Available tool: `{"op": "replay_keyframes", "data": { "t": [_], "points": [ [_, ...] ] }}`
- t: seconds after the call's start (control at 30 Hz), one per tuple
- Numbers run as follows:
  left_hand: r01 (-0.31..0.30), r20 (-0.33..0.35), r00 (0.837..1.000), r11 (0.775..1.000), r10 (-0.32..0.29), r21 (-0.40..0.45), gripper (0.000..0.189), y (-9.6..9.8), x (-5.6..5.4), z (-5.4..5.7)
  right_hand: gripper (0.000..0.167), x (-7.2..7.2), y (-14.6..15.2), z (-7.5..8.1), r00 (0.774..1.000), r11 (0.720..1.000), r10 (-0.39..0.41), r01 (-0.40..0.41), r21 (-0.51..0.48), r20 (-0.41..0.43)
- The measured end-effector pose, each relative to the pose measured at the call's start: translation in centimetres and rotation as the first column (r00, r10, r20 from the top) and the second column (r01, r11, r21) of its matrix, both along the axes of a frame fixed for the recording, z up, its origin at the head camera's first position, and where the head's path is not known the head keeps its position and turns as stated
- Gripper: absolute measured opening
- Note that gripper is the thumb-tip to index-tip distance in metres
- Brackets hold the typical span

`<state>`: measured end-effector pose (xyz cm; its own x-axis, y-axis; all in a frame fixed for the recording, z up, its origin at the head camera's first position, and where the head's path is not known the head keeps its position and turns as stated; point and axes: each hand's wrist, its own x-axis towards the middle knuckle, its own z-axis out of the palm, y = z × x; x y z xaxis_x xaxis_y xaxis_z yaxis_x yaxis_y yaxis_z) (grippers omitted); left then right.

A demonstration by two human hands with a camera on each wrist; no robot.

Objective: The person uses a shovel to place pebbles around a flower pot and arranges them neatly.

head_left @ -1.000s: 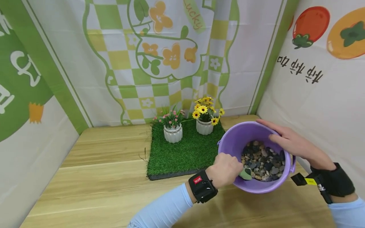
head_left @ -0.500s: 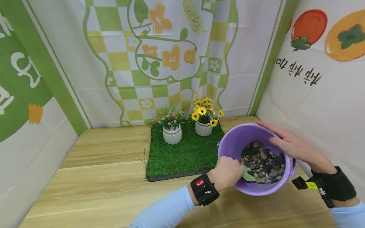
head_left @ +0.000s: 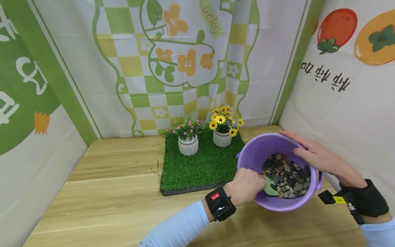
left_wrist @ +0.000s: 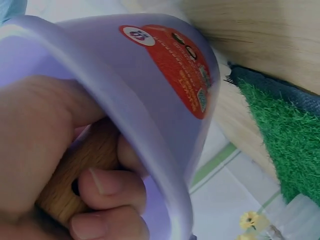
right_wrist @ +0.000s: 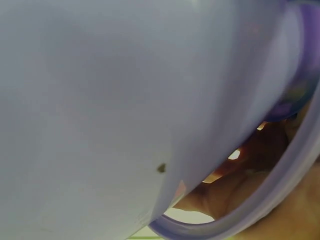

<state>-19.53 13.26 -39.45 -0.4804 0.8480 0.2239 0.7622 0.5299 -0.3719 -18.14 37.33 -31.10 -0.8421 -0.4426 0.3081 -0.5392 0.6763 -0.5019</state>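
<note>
A purple bucket [head_left: 256, 151] leans on the table at the right, its mouth turned toward me and pebbles [head_left: 287, 176] lying inside. My left hand [head_left: 247, 185] reaches over the bucket's near-left rim and grips the wooden handle [left_wrist: 95, 155] of a small garden trowel. The trowel's green blade [head_left: 270, 187] lies against the pebbles' left side, partly behind the hand. With the thumb inside and fingers outside, my right hand [head_left: 318, 156] holds the bucket's far-right rim. Bucket wall and handle fill most of the right wrist view, where the hand [right_wrist: 245, 190] shows only in part.
On the wooden table [head_left: 117, 195] lies a mat of artificial grass [head_left: 197, 171], left of the bucket. Two white pots stand on it, one with pink flowers [head_left: 188, 145], one with yellow flowers [head_left: 222, 139]. Printed cloth [head_left: 271, 68] hangs behind and at both sides.
The trowel's green blade has shifted slightly right along the pebbles, and more of it shows beyond my left hand. The right hand keeps its hold on the rim; the bucket hardly moves.
</note>
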Motion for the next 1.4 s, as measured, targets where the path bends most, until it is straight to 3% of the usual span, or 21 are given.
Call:
{"op": "replay_keyframes", "data": {
  "t": [0.23, 0.5, 0.77, 0.97, 1.23, 1.4],
  "points": [
    [0.01, 0.032, 0.999, 1.0, -0.01, 0.017, 0.019, 0.2, -0.8, -0.2, 0.058, -0.1, -0.1, 0.3, 1.0, 1.0, -0.014, 0.014, -0.005, 0.023],
    [0.0, 0.045, 0.999, 0.999, -0.003, 0.053, 0.019, 0.3, -1.1, -0.6, 0.054, -0.5, 0.1, 0.5, 0.999, 0.999, 0.019, -0.017, 0.043, -0.036],
    [0.018, 0.066, 0.998, 0.997, -0.022, 0.07, 0.028, 0.6, -1.0, -0.5, 0.051, -0.9, -0.1, 0.8, 0.997, 0.996, -0.07, 0.067, 0.052, 0.041],
    [-0.021, 0.088, 0.996, 0.999, 0.018, 0.03, 0.029, 1.2, -1.0, 0.1, 0.056, -1.4, 0.5, 1.0, 0.999, 0.998, 0.02, -0.023, 0.06, 0.041],
    [-0.026, 0.188, 0.981, 0.996, 0.041, -0.08, 0.025, 1.8, -1.0, 1.0, 0.056, -1.5, 1.2, 1.1, 0.996, 0.993, -0.06, 0.053, 0.108, 0.059],
    [-0.011, 0.206, 0.978, 0.996, 0.029, -0.091, 0.022, 1.5, -1.0, 1.0, 0.054, -1.9, 1.0, 1.0, 0.995, 0.992, -0.073, 0.065, 0.112, 0.071]
  ]
}}
